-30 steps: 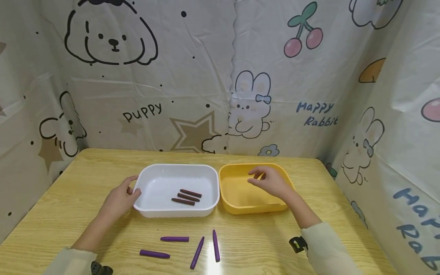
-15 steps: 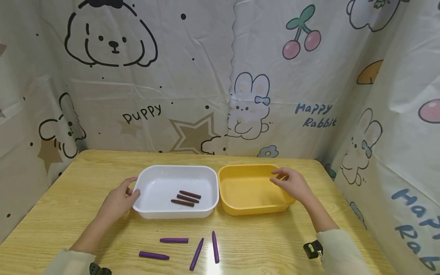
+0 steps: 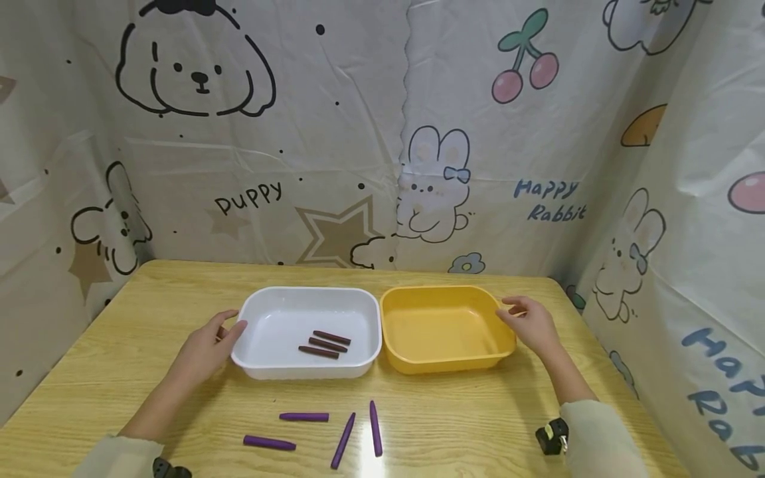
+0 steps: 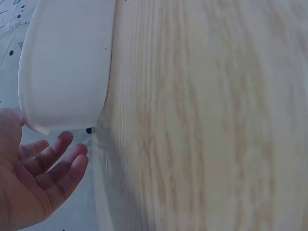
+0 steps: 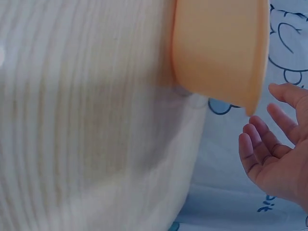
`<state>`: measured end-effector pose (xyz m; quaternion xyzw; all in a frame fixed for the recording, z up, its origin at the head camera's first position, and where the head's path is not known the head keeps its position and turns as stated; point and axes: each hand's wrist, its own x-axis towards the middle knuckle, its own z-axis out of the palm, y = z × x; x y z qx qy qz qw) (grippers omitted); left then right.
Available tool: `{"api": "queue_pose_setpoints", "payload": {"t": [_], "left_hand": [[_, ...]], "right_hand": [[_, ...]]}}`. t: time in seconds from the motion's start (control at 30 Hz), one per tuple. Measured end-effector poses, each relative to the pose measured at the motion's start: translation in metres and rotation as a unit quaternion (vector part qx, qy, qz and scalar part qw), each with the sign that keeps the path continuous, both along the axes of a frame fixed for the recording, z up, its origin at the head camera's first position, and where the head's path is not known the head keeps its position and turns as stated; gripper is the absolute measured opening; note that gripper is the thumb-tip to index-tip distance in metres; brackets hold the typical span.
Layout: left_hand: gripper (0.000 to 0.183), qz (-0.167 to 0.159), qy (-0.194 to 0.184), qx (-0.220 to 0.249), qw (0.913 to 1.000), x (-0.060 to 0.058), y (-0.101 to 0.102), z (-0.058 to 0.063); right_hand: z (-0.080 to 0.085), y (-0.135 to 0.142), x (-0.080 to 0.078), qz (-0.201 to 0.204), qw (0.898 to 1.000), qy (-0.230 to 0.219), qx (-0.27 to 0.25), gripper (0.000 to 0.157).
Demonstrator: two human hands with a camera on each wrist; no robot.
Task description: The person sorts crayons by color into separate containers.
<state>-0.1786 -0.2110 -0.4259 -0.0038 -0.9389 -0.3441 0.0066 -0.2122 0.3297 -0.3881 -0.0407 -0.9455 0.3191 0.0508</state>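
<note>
My left hand [image 3: 205, 346] is at the left end of the white tray [image 3: 305, 370], its thumb tip at the rim and its fingers loosely bent outside the end wall. The left wrist view shows that hand [image 4: 38, 178] with the fingers spread below the tray's end [image 4: 70, 72]. Just off the right end of the yellow tray [image 3: 448, 365] is my right hand [image 3: 534, 327], relaxed, holding nothing. In the right wrist view its fingertips [image 5: 245, 139] are beside the yellow rim [image 5: 257, 91]. Three brown crayons [image 3: 323, 345] lie inside the white tray.
Several purple crayons lie on the wooden table [image 3: 149, 299] in front of the trays, among them a sideways one [image 3: 303, 417] and an upright-pointing one [image 3: 375, 428]. The two trays stand side by side. A printed cloth [image 3: 335, 133] hangs behind and at the sides.
My right hand has moved right, from over the inside of the yellow tray to just beyond its right rim. The left hand, trays and crayons have stayed in place.
</note>
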Motion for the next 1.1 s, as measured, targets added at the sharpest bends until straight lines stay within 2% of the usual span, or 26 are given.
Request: {"api": "queue_pose_setpoints", "payload": {"t": [0.23, 0.57, 0.83, 0.97, 1.1], "left_hand": [[0.065, -0.001, 0.044, -0.011, 0.9990, 0.006, -0.005, 0.004], [0.058, -0.026, 0.101, -0.040, 0.9938, 0.024, -0.015, 0.010], [0.054, -0.051, 0.112, -0.077, 0.9894, 0.042, -0.014, 0.018], [0.049, -0.067, 0.142, -0.083, 0.9842, 0.050, -0.010, 0.022], [0.039, -0.098, 0.194, -0.100, 0.9710, 0.056, -0.001, 0.023]], "right_hand": [[-0.016, 0.002, -0.001, -0.028, 0.998, -0.030, -0.038, 0.048], [-0.027, -0.003, -0.004, -0.040, 0.997, -0.029, -0.065, 0.054], [-0.034, -0.007, -0.004, -0.046, 0.995, -0.030, -0.083, 0.058], [-0.034, -0.008, -0.003, -0.046, 0.995, -0.030, -0.086, 0.058], [-0.033, -0.008, -0.003, -0.045, 0.995, -0.028, -0.085, 0.057]]}}
